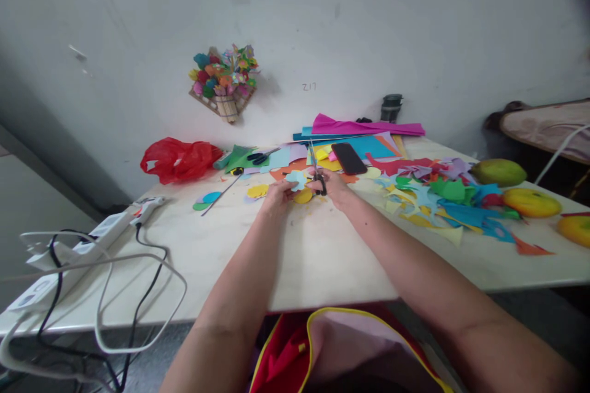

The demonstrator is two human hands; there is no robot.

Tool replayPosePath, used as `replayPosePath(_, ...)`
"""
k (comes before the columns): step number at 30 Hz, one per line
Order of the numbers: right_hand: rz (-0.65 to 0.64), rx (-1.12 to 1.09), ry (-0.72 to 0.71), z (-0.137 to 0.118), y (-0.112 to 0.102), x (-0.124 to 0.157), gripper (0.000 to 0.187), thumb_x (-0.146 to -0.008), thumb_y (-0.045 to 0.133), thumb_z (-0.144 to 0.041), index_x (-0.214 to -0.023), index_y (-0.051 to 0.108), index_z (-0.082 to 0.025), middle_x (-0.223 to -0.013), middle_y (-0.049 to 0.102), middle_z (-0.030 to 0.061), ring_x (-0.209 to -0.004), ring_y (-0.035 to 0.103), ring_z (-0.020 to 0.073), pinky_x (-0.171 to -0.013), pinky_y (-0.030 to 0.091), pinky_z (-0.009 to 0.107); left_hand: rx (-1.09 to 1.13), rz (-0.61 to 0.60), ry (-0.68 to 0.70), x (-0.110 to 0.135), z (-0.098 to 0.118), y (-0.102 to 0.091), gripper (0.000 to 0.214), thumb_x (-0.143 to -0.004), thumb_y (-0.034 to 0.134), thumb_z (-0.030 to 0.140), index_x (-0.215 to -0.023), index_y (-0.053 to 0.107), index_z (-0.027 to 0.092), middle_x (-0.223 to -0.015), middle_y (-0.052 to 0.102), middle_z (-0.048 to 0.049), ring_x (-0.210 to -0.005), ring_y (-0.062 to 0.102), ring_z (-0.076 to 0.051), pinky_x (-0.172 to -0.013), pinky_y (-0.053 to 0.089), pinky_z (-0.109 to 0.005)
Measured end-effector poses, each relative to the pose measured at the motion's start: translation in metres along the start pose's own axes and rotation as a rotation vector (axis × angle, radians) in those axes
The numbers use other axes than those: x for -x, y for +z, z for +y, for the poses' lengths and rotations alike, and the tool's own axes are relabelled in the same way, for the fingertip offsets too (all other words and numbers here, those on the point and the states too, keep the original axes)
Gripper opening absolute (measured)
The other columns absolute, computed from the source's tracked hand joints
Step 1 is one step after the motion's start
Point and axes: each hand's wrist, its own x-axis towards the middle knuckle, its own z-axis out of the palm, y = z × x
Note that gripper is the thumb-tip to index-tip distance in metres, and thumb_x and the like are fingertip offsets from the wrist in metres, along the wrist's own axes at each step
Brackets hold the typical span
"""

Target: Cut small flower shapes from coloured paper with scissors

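My left hand (276,194) pinches a small light-blue paper cutout (296,179) above the white table (318,258). My right hand (332,186) is closed on a pair of scissors (316,171), blades pointing up and away, right beside the cutout. A yellow paper circle (303,196) lies just under the two hands. Another yellow circle (257,191) rests to the left of my left hand.
Coloured paper scraps (442,196) litter the right side, with mangoes (499,172) beyond. A black phone (349,158) lies on stacked paper sheets; a second pair of scissors (260,156), a red plastic bag (179,159) and a power strip with cables (92,239) are on the left.
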Motion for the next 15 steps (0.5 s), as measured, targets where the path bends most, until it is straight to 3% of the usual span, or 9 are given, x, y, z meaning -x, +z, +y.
replayPosePath(15,0.04,0.048,-0.006,0.0012,0.0057,-0.0013,0.037,-0.047,0.079,-0.011,-0.078,0.06,-0.019,-0.047,0.057,-0.0082,-0.044,0.051,0.0088,-0.048,0.041,0.022,0.005,-0.02,0.004,0.0039,0.0009,0.0044,0.021,-0.054,0.079,0.011,-0.07,0.066,0.013,-0.074,0.071,-0.0055,-0.067,0.067,-0.017,-0.072,0.057,-0.032)
